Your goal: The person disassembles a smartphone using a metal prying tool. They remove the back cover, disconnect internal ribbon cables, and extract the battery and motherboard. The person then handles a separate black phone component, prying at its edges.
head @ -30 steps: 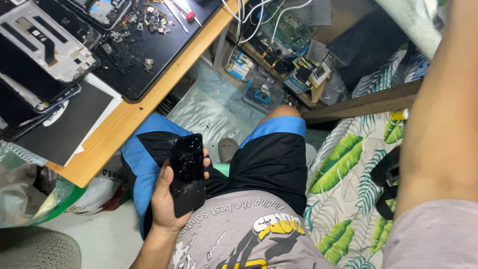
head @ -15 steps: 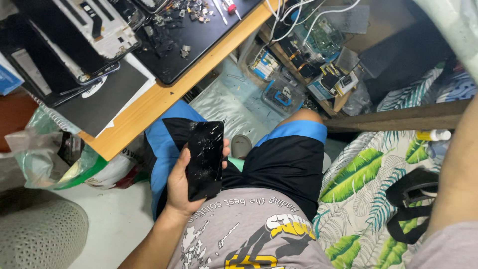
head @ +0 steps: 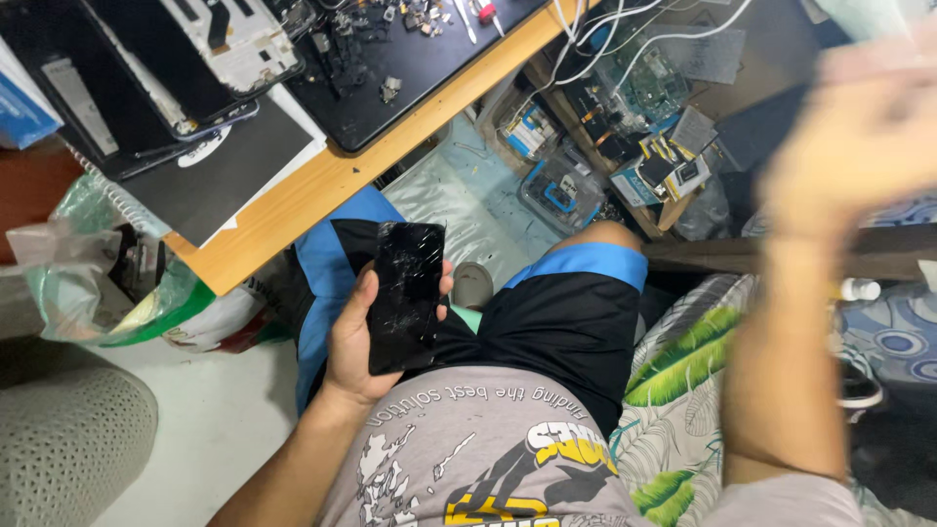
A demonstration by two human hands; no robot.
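Two hands are in view. The left hand (head: pixel 356 337) grips a black phone (head: pixel 405 296) from below, fingers wrapped around both long edges, thumb tips showing at the right edge. The phone is held screen up above the person's lap, tilted slightly, top end pointing toward the desk (head: pixel 322 185). Its glass is cracked, with fracture lines spreading over the upper half.

The right hand (head: pixel 859 127) is raised high at the right of the view, well apart from the phone. It is motion-blurred; whether it is open or closed cannot be told, and nothing can be made out in it.

The person is seated, wearing black and blue shorts (head: pixel 547 322) and a grey printed shirt (head: pixel 468 449).

On the desk lies a black mat (head: pixel 420 54) scattered with small parts. Left of it sit dismantled phone housings (head: pixel 210 49) and a dark notebook (head: pixel 220 176). A green plastic bag (head: pixel 117 283) hangs just beside the desk's near corner. Beyond the knee, a low shelf (head: pixel 625 127) holds circuit boards and boxes of parts. A leaf-print cloth (head: pixel 673 390) lies at the person's right.
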